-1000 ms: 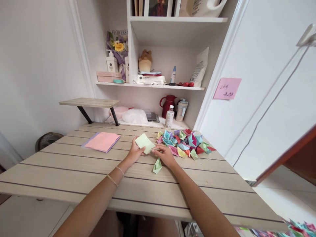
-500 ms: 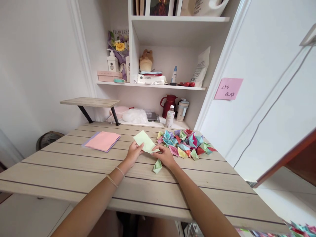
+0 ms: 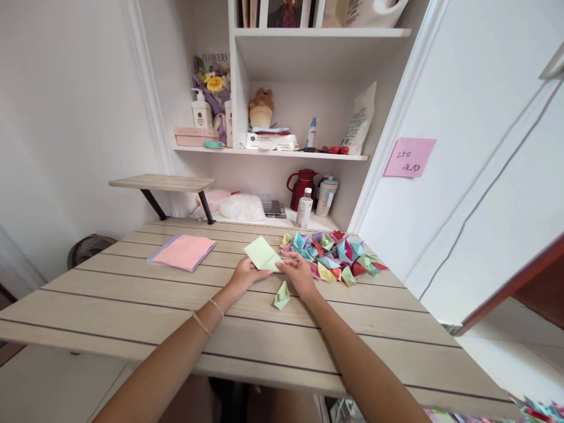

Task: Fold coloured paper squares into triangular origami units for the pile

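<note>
A pale green sheet of paper [image 3: 261, 252] is held up over the table between both hands. My left hand [image 3: 247, 276] grips its lower left edge, with the thumb lying along the bottom. At the lower right corner, my right hand [image 3: 298, 272] pinches the paper between thumb and fingers. A small green folded paper boat [image 3: 282, 295] lies on the table just below the right hand, touching neither hand. To the right of that hand spreads a heap of colourful folded paper boats [image 3: 328, 261].
A stack of pink and purple paper [image 3: 184, 251] lies on the slatted table [image 3: 145, 311] at left. Behind stand a small raised shelf [image 3: 163, 183], a white-capped bottle [image 3: 304, 208], a red jug [image 3: 302, 187] and a tumbler [image 3: 326, 195]. A pink note [image 3: 410, 157] hangs on the wall.
The green paper has moved slightly right and been turned a little. My left thumb has shifted from the paper's face to its lower edge, and the right fingers have closed nearer its corner.
</note>
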`<state>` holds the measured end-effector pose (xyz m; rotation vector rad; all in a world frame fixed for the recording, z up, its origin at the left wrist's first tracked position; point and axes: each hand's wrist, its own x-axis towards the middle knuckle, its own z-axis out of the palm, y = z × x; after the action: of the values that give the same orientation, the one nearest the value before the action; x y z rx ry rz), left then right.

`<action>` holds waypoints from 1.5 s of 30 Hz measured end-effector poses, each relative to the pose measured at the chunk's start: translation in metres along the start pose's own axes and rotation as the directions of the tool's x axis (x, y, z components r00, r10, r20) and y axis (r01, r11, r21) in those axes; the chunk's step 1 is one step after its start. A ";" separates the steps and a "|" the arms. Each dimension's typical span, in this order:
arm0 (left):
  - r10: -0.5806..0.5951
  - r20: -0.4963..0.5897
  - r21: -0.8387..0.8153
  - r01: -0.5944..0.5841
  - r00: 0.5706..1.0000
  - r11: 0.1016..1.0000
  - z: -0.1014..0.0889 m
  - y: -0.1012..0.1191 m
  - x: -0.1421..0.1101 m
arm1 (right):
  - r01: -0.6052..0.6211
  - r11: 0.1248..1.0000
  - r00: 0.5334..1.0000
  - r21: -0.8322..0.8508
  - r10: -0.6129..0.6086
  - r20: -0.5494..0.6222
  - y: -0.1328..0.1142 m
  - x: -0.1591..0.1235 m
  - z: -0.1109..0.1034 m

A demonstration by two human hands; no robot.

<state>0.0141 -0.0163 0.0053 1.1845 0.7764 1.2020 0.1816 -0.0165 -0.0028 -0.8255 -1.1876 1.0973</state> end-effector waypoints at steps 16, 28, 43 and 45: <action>0.094 -0.022 0.076 -0.092 0.995 0.993 -0.001 0.004 0.000 | 0.169 0.959 0.961 -0.226 -0.109 0.256 -0.010 -0.003 -0.002; 0.128 -0.105 0.073 -0.121 0.986 0.990 0.002 0.004 -0.001 | -0.072 0.997 0.993 -0.027 0.075 0.091 -0.008 -0.001 -0.001; 0.080 -0.014 0.144 -0.077 0.997 0.987 0.000 0.003 -0.002 | -0.176 0.983 0.981 0.061 0.169 0.099 -0.011 -0.002 -0.001; 0.052 -0.018 0.178 -0.048 0.998 0.983 -0.001 0.002 -0.001 | -0.177 0.983 0.983 0.050 0.174 0.060 -0.013 -0.003 -0.002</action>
<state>0.0120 -0.0170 0.0065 1.3449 0.8904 1.2084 0.1859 -0.0225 0.0078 -0.8745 -1.1416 1.2993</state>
